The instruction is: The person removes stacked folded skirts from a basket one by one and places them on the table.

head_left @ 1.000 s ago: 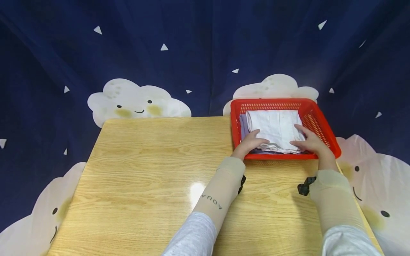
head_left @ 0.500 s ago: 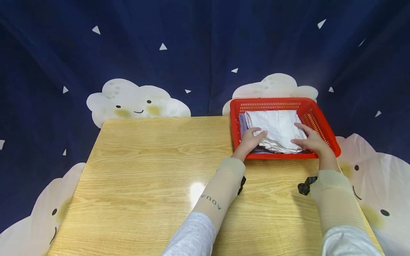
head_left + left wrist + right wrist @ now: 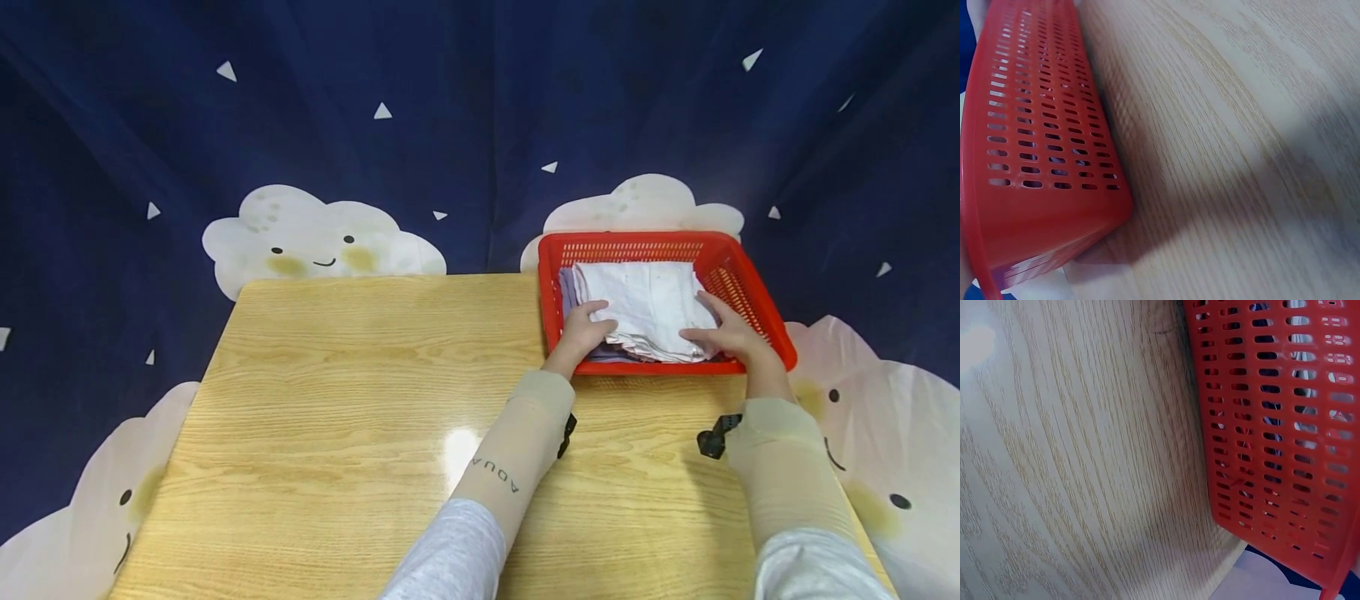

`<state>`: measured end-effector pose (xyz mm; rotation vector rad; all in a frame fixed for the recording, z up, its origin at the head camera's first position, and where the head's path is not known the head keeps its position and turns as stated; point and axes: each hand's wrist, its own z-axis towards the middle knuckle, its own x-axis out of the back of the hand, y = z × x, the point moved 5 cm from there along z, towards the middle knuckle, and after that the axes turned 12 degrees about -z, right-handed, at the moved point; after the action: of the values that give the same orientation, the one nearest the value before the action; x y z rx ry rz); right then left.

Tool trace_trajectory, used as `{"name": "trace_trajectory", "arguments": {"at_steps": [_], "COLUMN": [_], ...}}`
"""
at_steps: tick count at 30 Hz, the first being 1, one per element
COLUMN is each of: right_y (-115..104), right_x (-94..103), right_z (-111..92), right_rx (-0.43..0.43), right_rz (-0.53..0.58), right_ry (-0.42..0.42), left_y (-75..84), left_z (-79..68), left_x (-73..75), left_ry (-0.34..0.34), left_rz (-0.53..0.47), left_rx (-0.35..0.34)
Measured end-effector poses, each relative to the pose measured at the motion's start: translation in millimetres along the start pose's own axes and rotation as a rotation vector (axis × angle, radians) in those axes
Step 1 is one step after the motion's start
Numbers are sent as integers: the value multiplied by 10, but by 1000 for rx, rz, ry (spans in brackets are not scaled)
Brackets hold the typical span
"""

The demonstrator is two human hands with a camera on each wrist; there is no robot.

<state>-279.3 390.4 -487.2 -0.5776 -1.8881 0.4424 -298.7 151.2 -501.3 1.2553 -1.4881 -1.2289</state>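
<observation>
A folded white cloth (image 3: pixel 648 304) lies in a red plastic basket (image 3: pixel 551 308), on top of purple cloth (image 3: pixel 567 287) that shows along its left and front sides. My left hand (image 3: pixel 583 333) reaches over the basket's front rim to the white cloth's left front corner, thumb and forefinger spread apart. At the right edge, my right hand (image 3: pixel 733 335) touches the same cloth, its thumb and forefinger also apart. The other fingers of both hands are largely hidden. Both wrist views mostly show the basket's slotted side and the table.
The basket stands at the far right corner of a wooden table (image 3: pixel 337 400). Behind the table hangs a dark blue curtain (image 3: pixel 450 100) with clouds and small white triangles. Each forearm bears a small black device near the wrist.
My left hand has drawn slightly left, its thumb pulling back from over the white cloth. The cloth's front left edge has shifted a little. My right hand stays almost in place.
</observation>
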Motion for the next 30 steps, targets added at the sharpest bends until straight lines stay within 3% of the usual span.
{"name": "trace_trajectory", "arguments": {"at_steps": [3,6,7,14,21,30], "right_y": [-14,-27,-27,-32,-65,-92], "right_x": [-27,-21,-16,-7,1,27], "right_z": [-2,4,9,-16,-15,-36], "right_rx": [14,16,18,43,79,102], "right_rz": [-12,-20,-29,-58,-49,-60], "right_ry": [-38,-22,-11,14,-13,10], "left_y": [-14,-16,191,175,182,196], "left_z": [-9,-25,-224,-219,-201,-173], "left_x": [-2,-4,55,44,37,35], "left_ry": [-17,-39,-49,-89,-127,-94], "left_rz": [-18,-22,-30,49,48,98], "left_rx": [47,54,77,70,40,-15]}}
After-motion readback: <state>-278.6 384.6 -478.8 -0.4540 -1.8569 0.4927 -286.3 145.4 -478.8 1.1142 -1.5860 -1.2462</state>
